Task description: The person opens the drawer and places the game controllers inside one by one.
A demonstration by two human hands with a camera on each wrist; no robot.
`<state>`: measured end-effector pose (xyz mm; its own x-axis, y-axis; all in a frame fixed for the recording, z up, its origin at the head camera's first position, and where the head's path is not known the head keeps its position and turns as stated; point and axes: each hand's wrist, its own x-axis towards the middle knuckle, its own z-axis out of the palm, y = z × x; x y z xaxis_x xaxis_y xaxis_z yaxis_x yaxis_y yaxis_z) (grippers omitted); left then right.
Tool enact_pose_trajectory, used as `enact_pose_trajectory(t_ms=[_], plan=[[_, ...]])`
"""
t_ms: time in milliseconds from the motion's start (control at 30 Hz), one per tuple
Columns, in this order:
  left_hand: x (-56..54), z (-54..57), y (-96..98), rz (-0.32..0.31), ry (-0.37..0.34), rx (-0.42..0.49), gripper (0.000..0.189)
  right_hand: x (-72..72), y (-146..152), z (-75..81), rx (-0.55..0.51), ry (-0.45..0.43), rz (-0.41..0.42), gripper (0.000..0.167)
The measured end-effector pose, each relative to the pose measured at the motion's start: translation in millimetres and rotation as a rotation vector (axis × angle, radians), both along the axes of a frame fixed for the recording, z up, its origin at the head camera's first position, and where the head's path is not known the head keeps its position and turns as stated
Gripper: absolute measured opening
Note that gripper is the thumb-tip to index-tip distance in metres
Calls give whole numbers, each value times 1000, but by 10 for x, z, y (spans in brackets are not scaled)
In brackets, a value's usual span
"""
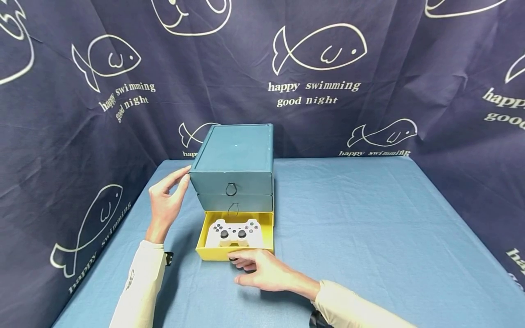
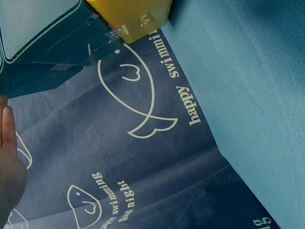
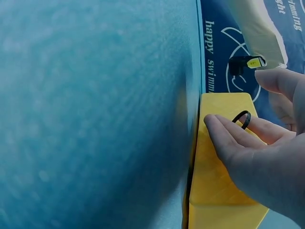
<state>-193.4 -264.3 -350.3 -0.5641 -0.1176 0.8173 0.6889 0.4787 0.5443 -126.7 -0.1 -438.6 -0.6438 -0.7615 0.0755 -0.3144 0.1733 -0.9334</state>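
Note:
A three-tier drawer box [image 1: 235, 148] stands on the table, its two upper blue-green drawers closed. The yellow bottom drawer [image 1: 200, 239] is pulled out toward me, with a white game controller [image 1: 234, 228] lying inside. At the drawer's front, my right hand [image 1: 262, 271] has its fingers hooked in the black loop handle [image 3: 247, 119], while the thumb stands apart. My left hand [image 1: 167, 200] touches the upper left front corner of the box with fairly straight fingers. Only part of that hand [image 2: 10, 167] enters the left wrist view, beside the box's wall.
Black loop handles [image 1: 231, 189] hang on the two upper drawers. A blue cloth [image 1: 348, 228] covers the table. Dark blue curtains [image 1: 320, 123] printed with white fish enclose the back and sides, close behind the box.

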Motion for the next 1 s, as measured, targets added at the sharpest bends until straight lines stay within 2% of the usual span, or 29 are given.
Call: enact_pose_trajectory(t_ms=[167,367,533,800,1000], plan=[[55,60,27,0,4,-10,26,-28,-15,-25,14,19,-30,54],[47,54,20,1,1,-7,26,-82,-32,-37,-9,65,-56,53],[-3,6,-10,1,-6,-7,27,-123,-41,-30,-10,69,-65,53],[-154,-146,-131,24,-19,-9,28,-187,-50,-35,-5,75,-73,53],[-163,-180,-156,32,-28,-13,29,-244,-66,-53,-3,87,-82,52]])
